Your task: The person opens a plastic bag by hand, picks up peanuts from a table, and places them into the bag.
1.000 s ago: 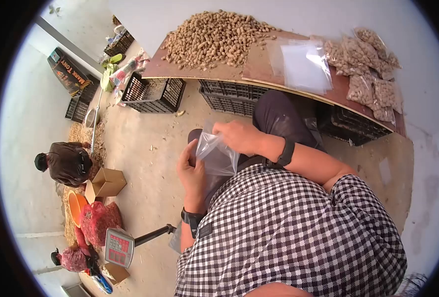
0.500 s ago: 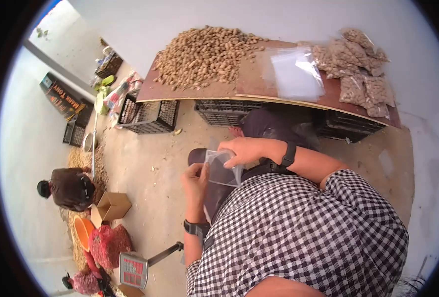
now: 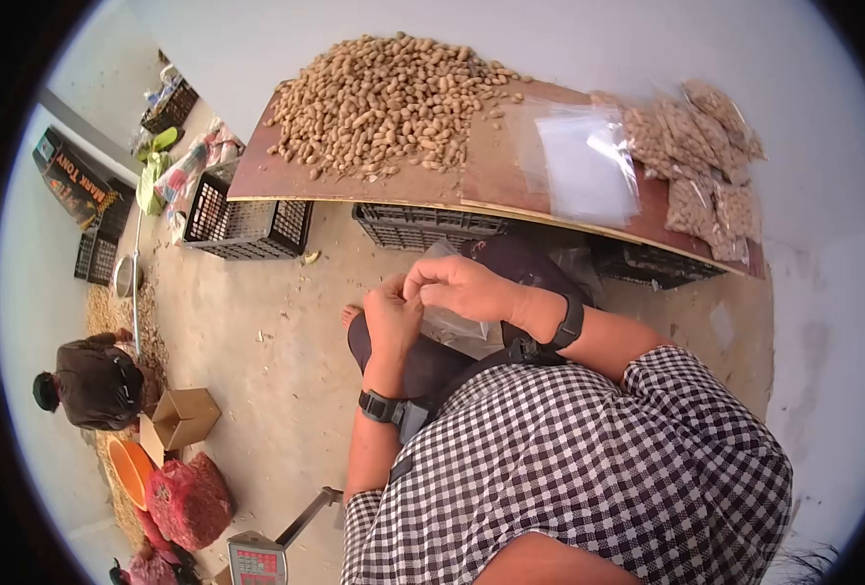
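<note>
Head view: a person in a checked shirt holds a clear bag [image 3: 464, 333] over the lap, just below the bench [image 3: 423, 187]. Left hand [image 3: 392, 317] and right hand [image 3: 464, 286] meet at its top edge, fingers [image 3: 423, 283] narrow and pinched on the film. The step probably goes best with thumbs lightly rubbing the two layers apart, without tearing. The bag is thin, see-through, crumpled and apparently empty. Peanuts [image 3: 384, 93] are heaped on the bench.
</note>
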